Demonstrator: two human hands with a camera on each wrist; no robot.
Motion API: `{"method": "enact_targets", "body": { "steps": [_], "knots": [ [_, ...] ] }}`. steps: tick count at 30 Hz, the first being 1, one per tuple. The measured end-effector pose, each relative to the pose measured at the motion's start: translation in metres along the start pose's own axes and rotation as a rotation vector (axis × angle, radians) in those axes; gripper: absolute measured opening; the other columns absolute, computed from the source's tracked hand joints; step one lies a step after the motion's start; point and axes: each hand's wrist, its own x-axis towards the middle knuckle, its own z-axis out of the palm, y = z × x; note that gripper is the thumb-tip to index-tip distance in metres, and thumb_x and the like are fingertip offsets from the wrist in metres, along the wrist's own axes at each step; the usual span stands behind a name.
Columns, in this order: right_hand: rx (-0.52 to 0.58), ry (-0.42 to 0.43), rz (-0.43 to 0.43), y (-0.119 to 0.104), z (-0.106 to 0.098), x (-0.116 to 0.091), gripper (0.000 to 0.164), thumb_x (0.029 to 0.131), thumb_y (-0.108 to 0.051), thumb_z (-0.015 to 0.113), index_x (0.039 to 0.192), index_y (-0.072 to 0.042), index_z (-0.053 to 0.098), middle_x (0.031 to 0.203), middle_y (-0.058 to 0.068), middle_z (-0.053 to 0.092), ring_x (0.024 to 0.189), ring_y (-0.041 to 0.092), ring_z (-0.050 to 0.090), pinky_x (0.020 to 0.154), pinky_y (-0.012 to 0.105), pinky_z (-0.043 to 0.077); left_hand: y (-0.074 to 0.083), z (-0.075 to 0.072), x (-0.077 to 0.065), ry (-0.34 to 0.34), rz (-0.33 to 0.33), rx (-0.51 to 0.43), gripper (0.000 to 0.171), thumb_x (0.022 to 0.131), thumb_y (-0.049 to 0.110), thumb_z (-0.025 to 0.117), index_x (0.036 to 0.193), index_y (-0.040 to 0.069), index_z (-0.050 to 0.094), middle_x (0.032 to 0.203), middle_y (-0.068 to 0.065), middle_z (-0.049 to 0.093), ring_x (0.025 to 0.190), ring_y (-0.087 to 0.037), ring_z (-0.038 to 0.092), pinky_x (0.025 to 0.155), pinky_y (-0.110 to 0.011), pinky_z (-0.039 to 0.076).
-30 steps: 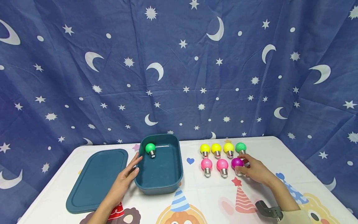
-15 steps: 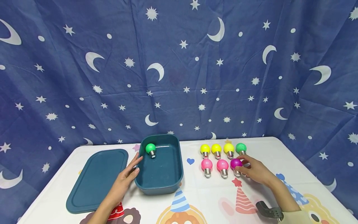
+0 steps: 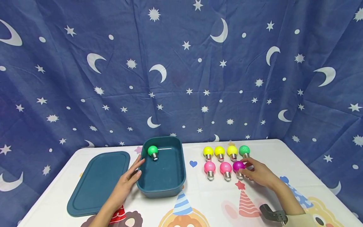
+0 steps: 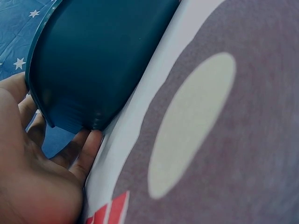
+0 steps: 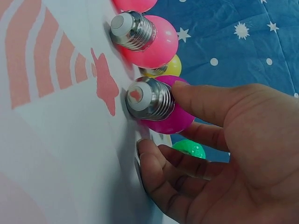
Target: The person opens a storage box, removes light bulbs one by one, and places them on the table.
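Note:
My right hand (image 3: 259,171) pinches a purple light bulb (image 3: 238,165), thumb on its near side and index finger behind it; the right wrist view shows its metal screw base (image 5: 152,100) sticking out past the thumb. Two pink bulbs (image 3: 225,167) lie to its left in the same row. Behind them is a row of three yellow bulbs (image 3: 219,150) and a textured green bulb (image 3: 244,149). My left hand (image 3: 126,181) touches the left wall of a dark teal box (image 3: 161,193), fingers spread and relaxed. Inside the box, at the back left, lies a green bulb (image 3: 152,150).
A flat teal lid (image 3: 99,183) lies on the table left of the box, beside my left forearm. A white cloth with cartoon prints covers the table (image 3: 195,195). Behind it hangs a blue curtain (image 3: 181,78) with moons and stars.
The purple bulb has shifted slightly left toward the pink bulbs, with my right fingers still on it. My left hand and the box stay where they were.

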Motion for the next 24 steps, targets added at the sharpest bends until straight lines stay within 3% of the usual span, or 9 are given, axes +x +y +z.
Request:
{"method": "enact_targets", "body": {
  "steps": [17, 24],
  "knots": [
    [0.023, -0.013, -0.011, -0.002, -0.001, 0.000, 0.060, 0.086, -0.025, 0.071, 0.135, 0.000, 0.045, 0.110, 0.015, 0.057, 0.075, 0.017, 0.059, 0.063, 0.032, 0.053, 0.000, -0.001, -0.002, 0.009, -0.007, 0.005, 0.046, 0.102, 0.019, 0.046, 0.148, 0.012, 0.038, 0.158, 0.005, 0.016, 0.143, -0.024, 0.011, 0.097, -0.006, 0.026],
    [-0.035, 0.023, -0.040, -0.012, -0.018, -0.010, 0.059, 0.089, -0.028, 0.067, 0.136, 0.001, 0.044, 0.117, 0.025, 0.056, 0.078, 0.019, 0.061, 0.064, 0.033, 0.052, 0.000, 0.000, -0.001, 0.002, -0.016, -0.008, 0.045, 0.102, 0.021, 0.047, 0.147, 0.018, 0.040, 0.158, 0.007, 0.016, 0.143, -0.023, 0.012, 0.097, -0.007, 0.026]
  ]
}}
